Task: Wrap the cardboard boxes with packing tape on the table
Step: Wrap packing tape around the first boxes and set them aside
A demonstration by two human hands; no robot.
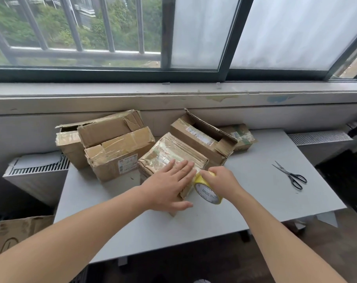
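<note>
A small cardboard box, shiny with tape on top, sits at the middle of the grey table. My left hand lies flat on its near end, fingers spread. My right hand grips a yellow roll of packing tape held against the box's near right corner. Behind stand more cardboard boxes: a taped box at the left with others stacked behind it, an open-flapped box at the right, and a small box further right.
Black scissors lie on the table's right side. A windowsill and wall run behind the boxes. A radiator stands left of the table, another at the right. A cardboard box sits on the floor at lower left.
</note>
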